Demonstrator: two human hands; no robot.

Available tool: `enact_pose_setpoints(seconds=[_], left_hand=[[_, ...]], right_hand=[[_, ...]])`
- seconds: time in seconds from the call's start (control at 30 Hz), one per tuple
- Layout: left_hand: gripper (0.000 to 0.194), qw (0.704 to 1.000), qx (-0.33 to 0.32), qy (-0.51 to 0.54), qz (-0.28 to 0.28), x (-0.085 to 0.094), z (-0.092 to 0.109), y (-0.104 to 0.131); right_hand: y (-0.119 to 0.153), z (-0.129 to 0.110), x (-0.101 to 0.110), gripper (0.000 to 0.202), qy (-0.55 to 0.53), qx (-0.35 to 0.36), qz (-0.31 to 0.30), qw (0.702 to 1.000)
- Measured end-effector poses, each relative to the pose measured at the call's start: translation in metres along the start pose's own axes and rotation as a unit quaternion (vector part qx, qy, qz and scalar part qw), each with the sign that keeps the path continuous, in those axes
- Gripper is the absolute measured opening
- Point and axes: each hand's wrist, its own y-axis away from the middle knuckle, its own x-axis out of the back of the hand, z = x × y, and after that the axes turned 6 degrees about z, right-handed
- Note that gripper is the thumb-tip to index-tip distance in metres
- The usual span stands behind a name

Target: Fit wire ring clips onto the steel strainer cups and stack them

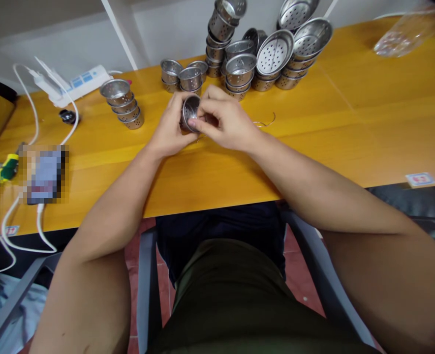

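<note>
Gripping perforated metal cup [191, 114] in left hand [169, 127], fingers curled round it, over worktop [202, 179], nearer rear edge than front. Touching cup mouth with right hand [227, 120], fingers narrow; cannot tell if pinching anything. Near thin wire [268, 123].

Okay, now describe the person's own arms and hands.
The left hand and right hand are bare, with no gloves and no rings that I can make out. The left arm and right arm show no sleeves, watch or bracelet as far as the picture reaches.
</note>
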Motion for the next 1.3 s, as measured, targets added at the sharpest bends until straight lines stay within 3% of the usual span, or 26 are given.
enact_pose_setpoints(seconds=[0.2, 0.27, 0.33, 0.4, 0.43, 0.5, 0.57, 0.67, 0.77, 0.87, 0.97, 1.03, 1.17, 1.23, 1.3], left_hand=[[0.087, 1.000, 0.017, -0.013, -0.003, -0.008, 0.001, 0.000], [0.095, 1.000, 0.019, -0.020, 0.003, -0.007, 0.003, 0.000], [0.102, 0.999, 0.014, -0.044, 0.028, 0.001, 0.004, -0.001], [0.103, 0.993, -0.001, -0.083, 0.081, 0.017, 0.002, -0.006], [0.102, 0.987, -0.013, -0.102, 0.122, 0.027, -0.002, -0.008], [0.096, 0.963, -0.052, -0.134, 0.228, 0.051, -0.013, -0.014], [0.101, 0.926, -0.102, -0.165, 0.323, 0.076, -0.030, -0.017], [0.092, 0.880, -0.046, -0.264, 0.392, 0.107, -0.059, -0.011], [0.103, 0.851, 0.017, -0.342, 0.397, 0.122, -0.091, 0.006], [0.127, 0.848, 0.091, -0.340, 0.396, 0.128, -0.123, 0.022], [0.129, 0.891, 0.133, -0.290, 0.323, 0.130, -0.142, 0.029], [0.122, 0.908, 0.147, -0.269, 0.285, 0.129, -0.141, 0.028], [0.128, 0.862, 0.077, -0.300, 0.402, 0.122, -0.102, 0.012], [0.108, 0.878, -0.013, -0.296, 0.376, 0.117, -0.073, 0.002], [0.097, 0.937, -0.058, -0.197, 0.282, 0.106, -0.046, -0.003]], right_hand=[[-0.003, -0.004, -0.008, 0.076, -0.024, -0.101, 0.060, 0.993], [-0.009, -0.001, -0.004, 0.085, -0.123, -0.121, 0.094, 0.981], [-0.015, 0.005, 0.008, 0.089, -0.263, -0.138, 0.107, 0.949], [-0.018, 0.013, 0.024, 0.089, -0.356, -0.139, 0.115, 0.917], [-0.018, 0.018, 0.032, 0.085, -0.355, -0.130, 0.123, 0.917], [-0.014, 0.030, 0.044, 0.077, -0.254, -0.097, 0.133, 0.953], [-0.006, 0.046, 0.049, 0.072, -0.084, -0.063, 0.093, 0.990], [0.008, 0.074, 0.046, 0.062, 0.079, -0.063, -0.010, 0.995], [0.020, 0.092, 0.039, 0.054, 0.132, -0.092, -0.037, 0.986], [0.027, 0.086, 0.030, 0.056, 0.147, -0.085, -0.005, 0.985], [0.026, 0.062, 0.018, 0.052, 0.126, -0.034, 0.015, 0.991], [0.022, 0.047, 0.007, 0.052, 0.115, -0.009, 0.000, 0.993], [0.013, 0.044, -0.012, 0.047, 0.108, 0.000, -0.050, 0.993], [0.008, 0.050, -0.017, 0.032, 0.112, -0.008, -0.074, 0.991], [0.004, 0.052, -0.016, 0.019, 0.115, -0.020, -0.084, 0.990]])
